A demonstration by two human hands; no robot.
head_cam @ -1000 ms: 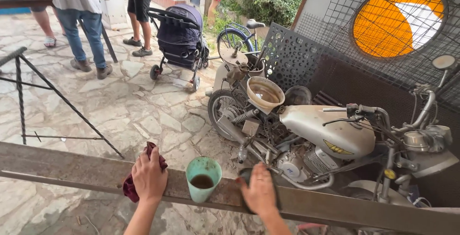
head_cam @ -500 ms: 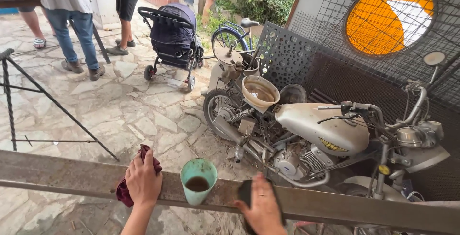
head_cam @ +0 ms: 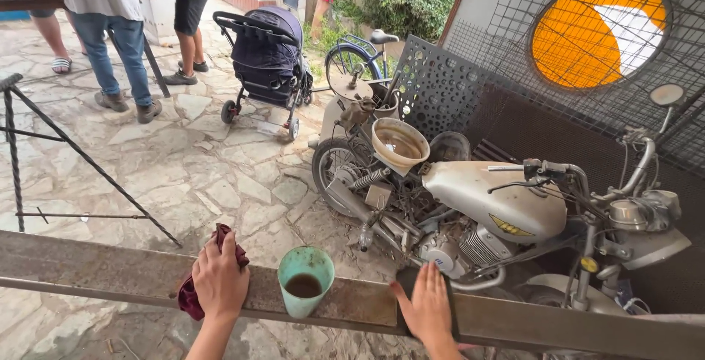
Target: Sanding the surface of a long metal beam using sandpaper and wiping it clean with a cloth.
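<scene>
From the head view, our left hand (head_cam: 218,283) presses a dark red rag (head_cam: 192,295) closed in its grip on the metal rail (head_cam: 88,268); our right hand (head_cam: 426,307) lies open, flat. We wipe steadily, sparing the teal cup (head_cam: 305,281) between them.

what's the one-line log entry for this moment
left hand on red rag | right hand flat on metal beam | green cup between

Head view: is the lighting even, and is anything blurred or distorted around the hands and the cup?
Head view: soft, even daylight with no hard shadows; the left hand on the dark red cloth, the teal plastic cup and the right hand are sharp; the rusty metal beam bows slightly from the wide lens.
</scene>
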